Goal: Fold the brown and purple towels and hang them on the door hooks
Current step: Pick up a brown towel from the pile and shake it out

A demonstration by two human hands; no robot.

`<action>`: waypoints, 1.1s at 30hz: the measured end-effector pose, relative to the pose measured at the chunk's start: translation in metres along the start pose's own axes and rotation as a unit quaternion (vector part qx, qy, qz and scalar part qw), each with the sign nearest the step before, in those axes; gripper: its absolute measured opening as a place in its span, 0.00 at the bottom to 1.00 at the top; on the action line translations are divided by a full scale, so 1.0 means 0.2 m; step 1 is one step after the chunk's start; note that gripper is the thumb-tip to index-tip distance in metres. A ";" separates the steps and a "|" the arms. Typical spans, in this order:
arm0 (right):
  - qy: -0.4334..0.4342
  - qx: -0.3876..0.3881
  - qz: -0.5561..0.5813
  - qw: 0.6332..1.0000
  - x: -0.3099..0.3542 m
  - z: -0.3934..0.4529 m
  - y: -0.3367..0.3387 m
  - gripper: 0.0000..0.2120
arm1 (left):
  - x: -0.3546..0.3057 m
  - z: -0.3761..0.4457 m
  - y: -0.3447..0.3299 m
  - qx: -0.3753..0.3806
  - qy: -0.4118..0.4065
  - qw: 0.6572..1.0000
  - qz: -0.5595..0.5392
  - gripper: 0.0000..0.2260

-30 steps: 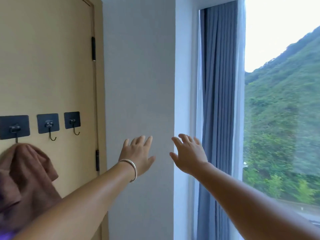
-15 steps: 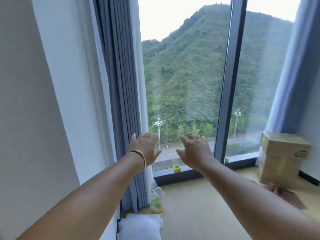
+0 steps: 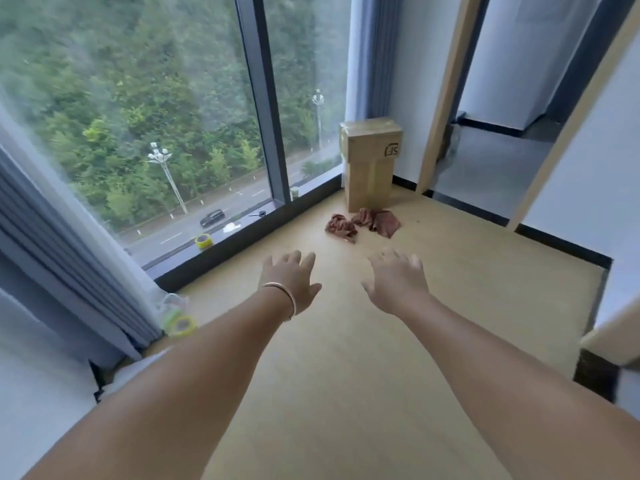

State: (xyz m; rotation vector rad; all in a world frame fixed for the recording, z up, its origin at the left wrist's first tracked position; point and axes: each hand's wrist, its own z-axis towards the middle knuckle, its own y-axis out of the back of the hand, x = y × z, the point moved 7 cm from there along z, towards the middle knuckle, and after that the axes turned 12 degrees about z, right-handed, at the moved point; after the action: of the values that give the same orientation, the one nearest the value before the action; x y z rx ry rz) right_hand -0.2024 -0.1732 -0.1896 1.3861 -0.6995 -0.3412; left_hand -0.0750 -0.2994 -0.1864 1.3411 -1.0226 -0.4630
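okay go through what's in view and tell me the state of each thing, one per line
left hand: open, empty
right hand: open, empty
towels: crumpled on the floor, unfolded
cardboard box: upright, closed
curtain: drawn aside
tape roll: on the window sill

You stand over a pale wooden floor [image 3: 346,358]. On it, by the far wall, a tall cardboard box [image 3: 370,164] stands upright. Just in front of the box lie two crumpled brown towels [image 3: 363,221], side by side. Near the curtain at your left, rolls of yellow-green tape [image 3: 180,323] rest on the floor.
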 end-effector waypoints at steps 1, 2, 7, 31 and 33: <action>-0.022 0.004 0.000 1.000 -0.11 -0.03 -0.03 0.22 | -0.13 0.04 -0.02 0.007 -0.019 1.000 -0.008 0.27; -0.043 0.008 0.000 0.999 -0.22 -0.07 -0.05 0.22 | -0.25 0.07 -0.04 0.014 -0.038 0.999 -0.014 0.27; -0.156 0.041 0.027 0.987 -0.69 -0.29 -0.22 0.24 | -0.80 0.18 -0.14 0.042 -0.126 0.991 -0.025 0.27; -0.393 0.104 0.095 0.909 -1.63 0.40 -0.55 0.24 | -1.55 1.49 -0.40 0.095 -0.320 0.942 -0.030 0.26; -0.396 0.100 0.097 0.908 -1.68 0.51 -0.53 0.24 | -1.59 1.63 -0.37 0.086 -0.327 0.941 -0.027 0.26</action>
State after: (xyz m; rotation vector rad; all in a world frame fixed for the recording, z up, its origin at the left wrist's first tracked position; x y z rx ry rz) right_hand -0.5023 -0.0678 -0.3740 1.3361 -1.5676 -0.7018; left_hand -0.4852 -0.2519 -0.3935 1.4019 -1.6017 -0.9159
